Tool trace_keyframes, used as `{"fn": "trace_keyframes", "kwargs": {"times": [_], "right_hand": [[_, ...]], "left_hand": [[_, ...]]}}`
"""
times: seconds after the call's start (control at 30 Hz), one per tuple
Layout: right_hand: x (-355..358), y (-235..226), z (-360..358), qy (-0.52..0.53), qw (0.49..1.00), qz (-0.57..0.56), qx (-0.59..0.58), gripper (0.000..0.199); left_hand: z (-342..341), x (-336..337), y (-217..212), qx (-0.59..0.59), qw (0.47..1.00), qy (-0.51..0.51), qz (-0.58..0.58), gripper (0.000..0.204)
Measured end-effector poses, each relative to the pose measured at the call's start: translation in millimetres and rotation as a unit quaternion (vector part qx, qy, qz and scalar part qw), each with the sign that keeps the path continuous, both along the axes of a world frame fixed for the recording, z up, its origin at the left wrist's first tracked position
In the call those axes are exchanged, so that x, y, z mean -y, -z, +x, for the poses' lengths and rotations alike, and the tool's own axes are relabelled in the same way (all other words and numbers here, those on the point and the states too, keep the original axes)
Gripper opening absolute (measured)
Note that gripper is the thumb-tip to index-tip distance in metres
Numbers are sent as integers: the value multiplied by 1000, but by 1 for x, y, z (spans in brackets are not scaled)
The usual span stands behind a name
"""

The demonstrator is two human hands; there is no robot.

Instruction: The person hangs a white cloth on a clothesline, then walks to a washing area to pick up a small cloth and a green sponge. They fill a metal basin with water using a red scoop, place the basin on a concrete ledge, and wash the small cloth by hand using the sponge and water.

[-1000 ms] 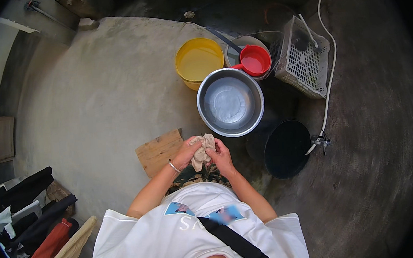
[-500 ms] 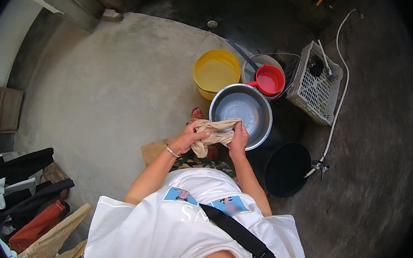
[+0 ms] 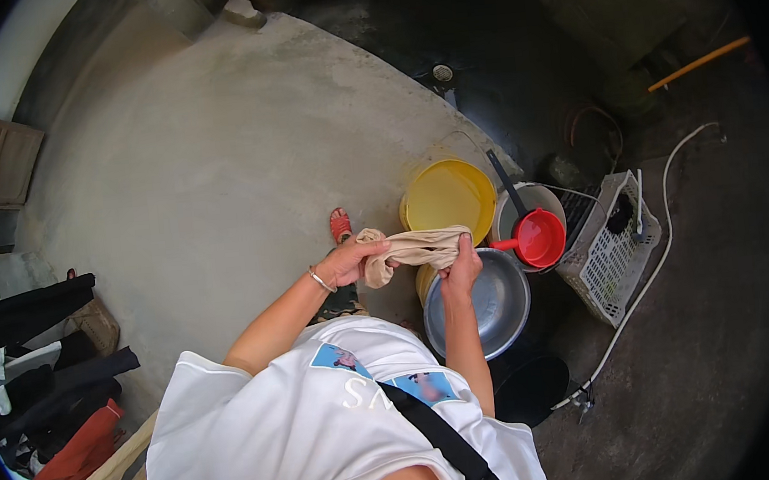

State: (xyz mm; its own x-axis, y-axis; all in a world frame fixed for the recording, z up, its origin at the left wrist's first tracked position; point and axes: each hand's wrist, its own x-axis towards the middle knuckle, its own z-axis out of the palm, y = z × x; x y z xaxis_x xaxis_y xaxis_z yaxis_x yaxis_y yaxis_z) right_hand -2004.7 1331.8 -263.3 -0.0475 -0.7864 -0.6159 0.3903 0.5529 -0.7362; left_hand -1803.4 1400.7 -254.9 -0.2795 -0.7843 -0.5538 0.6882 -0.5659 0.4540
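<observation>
A twisted beige cloth (image 3: 413, 249) stretches between both hands at chest height. My left hand (image 3: 350, 263), with a thin bracelet at the wrist, grips its left end. My right hand (image 3: 462, 268) grips its right end. Just below and to the right sits a round steel basin (image 3: 491, 308). Beyond the cloth stands a yellow bucket (image 3: 450, 199).
A red dipper with a dark handle (image 3: 538, 236) rests on a white bucket. A white plastic crate (image 3: 612, 247) and a white hose (image 3: 655, 253) lie to the right, a black tub (image 3: 530, 390) near my feet. Dark and red clothes (image 3: 40, 380) hang at the left.
The cloth went from a bunched wad between my hands to a longer twisted rope pulled out between them. My head has risen and the view has shifted, so the basin sits lower right.
</observation>
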Motion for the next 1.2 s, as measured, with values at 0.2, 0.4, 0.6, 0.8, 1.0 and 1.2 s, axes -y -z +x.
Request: {"fn": "trace_keyframes", "kwargs": {"times": [0.2, 0.4, 0.6, 0.8, 1.0, 1.2], "right_hand": [[110, -2, 143, -3, 999, 11, 37, 15], [210, -32, 267, -105, 993, -27, 38, 11], [297, -44, 401, -227, 967, -100, 59, 14], [368, -39, 530, -501, 848, -164, 57, 21], [453, -59, 629, -690, 695, -185, 82, 30], [531, -44, 745, -675, 725, -127, 44, 26]], "left_hand": [[183, 65, -14, 59, 992, -90, 66, 10], [290, 117, 0, 48, 975, -208, 57, 28], [345, 222, -14, 9, 965, -226, 131, 56], [437, 337, -29, -128, 949, -288, 14, 56], [534, 386, -16, 40, 891, -452, 23, 38], [636, 401, 18, 11, 857, -514, 32, 34]]}}
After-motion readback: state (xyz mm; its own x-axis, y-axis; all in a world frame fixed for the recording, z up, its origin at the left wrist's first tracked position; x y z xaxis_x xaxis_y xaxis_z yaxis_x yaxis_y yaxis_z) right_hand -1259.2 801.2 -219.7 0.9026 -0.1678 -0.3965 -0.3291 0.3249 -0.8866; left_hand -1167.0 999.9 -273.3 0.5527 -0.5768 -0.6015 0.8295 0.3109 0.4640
